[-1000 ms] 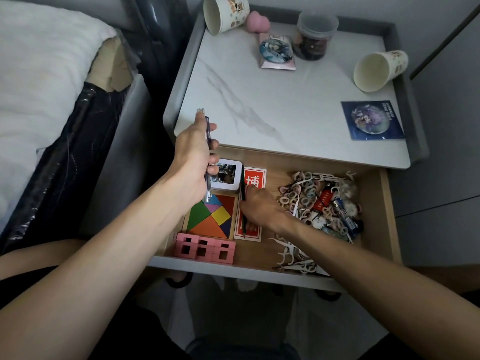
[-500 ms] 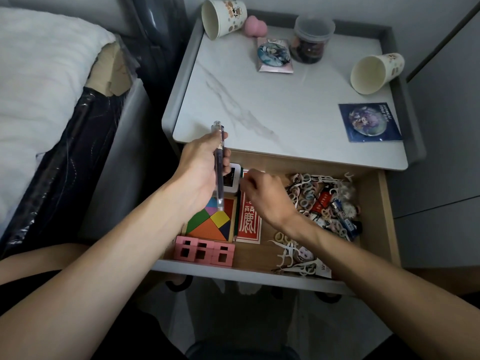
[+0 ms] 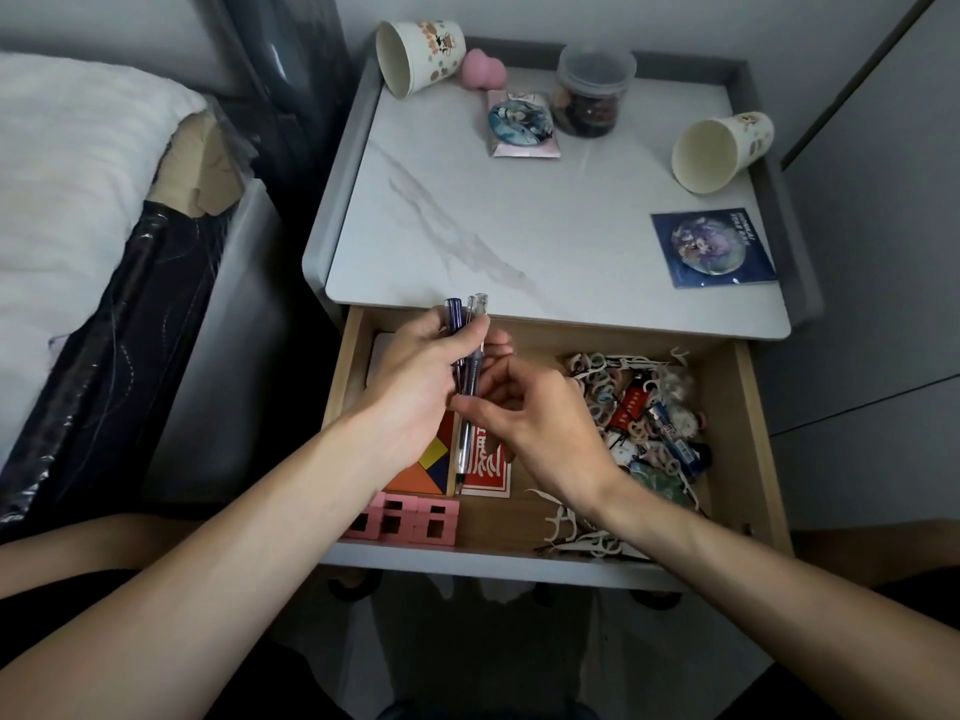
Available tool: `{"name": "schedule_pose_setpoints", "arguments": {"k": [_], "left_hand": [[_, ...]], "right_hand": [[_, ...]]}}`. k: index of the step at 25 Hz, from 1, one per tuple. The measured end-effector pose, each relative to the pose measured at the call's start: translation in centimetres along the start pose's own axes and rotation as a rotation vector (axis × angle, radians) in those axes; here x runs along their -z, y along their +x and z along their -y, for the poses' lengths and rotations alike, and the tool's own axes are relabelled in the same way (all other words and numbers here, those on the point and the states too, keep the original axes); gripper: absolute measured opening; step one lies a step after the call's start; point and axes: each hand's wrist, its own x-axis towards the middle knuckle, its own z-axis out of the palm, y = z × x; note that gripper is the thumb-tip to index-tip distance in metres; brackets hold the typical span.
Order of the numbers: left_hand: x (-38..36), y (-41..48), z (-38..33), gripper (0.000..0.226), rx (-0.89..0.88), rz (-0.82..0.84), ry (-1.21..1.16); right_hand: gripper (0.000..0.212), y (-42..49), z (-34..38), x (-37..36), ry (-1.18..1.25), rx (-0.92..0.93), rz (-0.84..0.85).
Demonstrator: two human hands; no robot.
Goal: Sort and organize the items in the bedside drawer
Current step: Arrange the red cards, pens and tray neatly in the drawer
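Note:
The bedside drawer (image 3: 748, 439) stands pulled open below the marble top. Over its left half my left hand (image 3: 415, 376) grips a bunch of pens (image 3: 470, 376), their caps pointing up past the drawer's back edge. My right hand (image 3: 535, 423) pinches the lower part of one clear pen in that bunch. Under the hands lie a colourful tangram puzzle (image 3: 426, 465), a red card pack (image 3: 488, 465) and pink blocks (image 3: 410, 519). A heap of hair ties, floss picks and small trinkets (image 3: 644, 407) fills the drawer's right side.
On the marble top (image 3: 519, 215) lie two tipped paper cups (image 3: 415, 54) (image 3: 717, 148), a pink sponge (image 3: 480, 70), a lidded jar (image 3: 592, 90) and two badge packets (image 3: 522, 127) (image 3: 714, 246). A bed (image 3: 78, 200) stands to the left. Loose floss picks (image 3: 582, 532) lie at the drawer's front.
My right hand lifted a pen out of the drawer and brought it up to my left hand, which now holds several pens instead of one. The view shifted slightly downward.

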Motion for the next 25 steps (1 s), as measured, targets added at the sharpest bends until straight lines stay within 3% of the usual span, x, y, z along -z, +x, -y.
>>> {"name": "schedule_pose_setpoints", "arguments": {"k": [2, 5, 7, 10, 15, 21, 25], "left_hand": [[0.1, 0.1, -0.1, 0.015, -0.012, 0.011, 0.081], [0.7, 0.5, -0.8, 0.015, -0.115, -0.156, 0.266], [1.5, 0.9, -1.8, 0.018, -0.17, -0.289, 0.26], [2.1, 1.5, -3.2, 0.022, -0.117, -0.369, 0.108], [1.9, 1.4, -3.5, 0.025, -0.03, -0.371, 0.049], [2.0, 1.7, -3.3, 0.026, -0.058, -0.334, 0.061], [2.4, 1.9, -3.1, 0.027, -0.123, -0.326, 0.193]], "right_hand": [[0.016, 0.4, -0.1, 0.3, 0.127, -0.053, 0.026], [0.013, 0.3, -1.4, 0.5, 0.19, -0.132, 0.087], [0.013, 0.2, -3.0, -0.1, 0.098, -0.203, 0.104], [0.009, 1.4, -5.7, -1.1, -0.144, -0.318, 0.137], [0.009, 4.7, -7.0, -2.7, -0.376, -0.323, 0.14], [0.014, 6.0, -6.6, -3.7, -0.507, -0.256, 0.119], [0.017, 6.5, -6.9, -3.8, -0.6, -0.213, 0.101]]}}
